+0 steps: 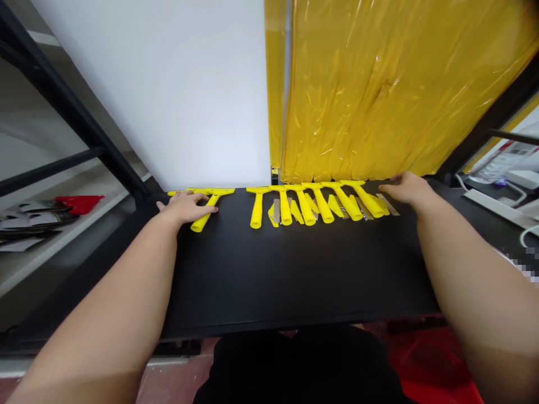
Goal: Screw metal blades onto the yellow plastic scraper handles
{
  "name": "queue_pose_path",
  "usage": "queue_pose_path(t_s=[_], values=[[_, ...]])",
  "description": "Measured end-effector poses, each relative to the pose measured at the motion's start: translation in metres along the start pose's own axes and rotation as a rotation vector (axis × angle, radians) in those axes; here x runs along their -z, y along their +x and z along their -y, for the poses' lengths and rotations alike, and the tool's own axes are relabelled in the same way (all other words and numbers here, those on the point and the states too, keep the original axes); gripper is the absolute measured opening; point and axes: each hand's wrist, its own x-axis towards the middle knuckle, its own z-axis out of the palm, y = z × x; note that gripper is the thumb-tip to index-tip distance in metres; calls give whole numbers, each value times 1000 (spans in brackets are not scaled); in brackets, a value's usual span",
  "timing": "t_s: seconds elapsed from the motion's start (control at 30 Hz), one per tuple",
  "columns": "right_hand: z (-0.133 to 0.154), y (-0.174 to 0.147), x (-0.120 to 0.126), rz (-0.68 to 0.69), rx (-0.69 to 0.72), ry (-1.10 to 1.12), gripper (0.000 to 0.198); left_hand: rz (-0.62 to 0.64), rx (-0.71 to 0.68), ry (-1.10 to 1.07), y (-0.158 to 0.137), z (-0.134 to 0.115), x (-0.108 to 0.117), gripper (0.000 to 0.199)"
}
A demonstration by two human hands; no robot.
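On the black table (295, 269) my left hand (183, 207) lies over a yellow T-shaped scraper handle (206, 216) at the left, fingers spread and touching it. To its right, several more yellow T-shaped handles (285, 206) stand side by side in a row, overlapping at their crossbars. Among and under them are small yellow pieces (296, 212) and flat metal blades (277, 211). At the row's right end, my right hand (406, 188) is held with its thumb apart from the fingers, near a thin metal blade (388, 204). No object shows in it.
A white panel (189, 84) and a yellow plastic-wrapped stack (379, 84) rise behind the row. Black frame posts (84, 106) flank the table. Shelves at left hold a red item (86, 203). A white power strip (497, 207) and cables lie at right. Below right is something red (433, 365).
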Motion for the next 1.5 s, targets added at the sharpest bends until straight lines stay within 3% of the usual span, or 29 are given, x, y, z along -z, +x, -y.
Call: queue_pose_path(t_s=[0.17,0.37,0.43,0.5,0.6,0.7,0.83,0.93,1.1,1.5], values=[[10,-8,6,-78,58,-10,27,-31,41,80,-11,-20,7,46],[28,-24,10,-245,241,52,34,-232,150,-3,-26,-32,26,53],[37,-33,13,-334,304,145,36,-378,83,-74,-36,-41,35,48],[50,-48,16,-420,390,294,37,-447,-73,-172,-48,-54,43,35],[76,-76,18,-450,484,539,31,-249,-365,-336,-67,-76,49,27],[104,-110,14,-304,506,747,29,19,-680,-414,-87,-100,46,25],[129,-146,1,-192,805,1132,35,259,-970,-460,-106,-129,31,18],[135,-161,-8,-38,897,1274,33,356,-1028,-449,-113,-141,20,23],[136,-168,-23,160,930,1296,34,364,-1075,-384,-112,-145,8,37],[138,-172,-33,273,942,1247,26,366,-1196,-429,-111,-148,2,50]])
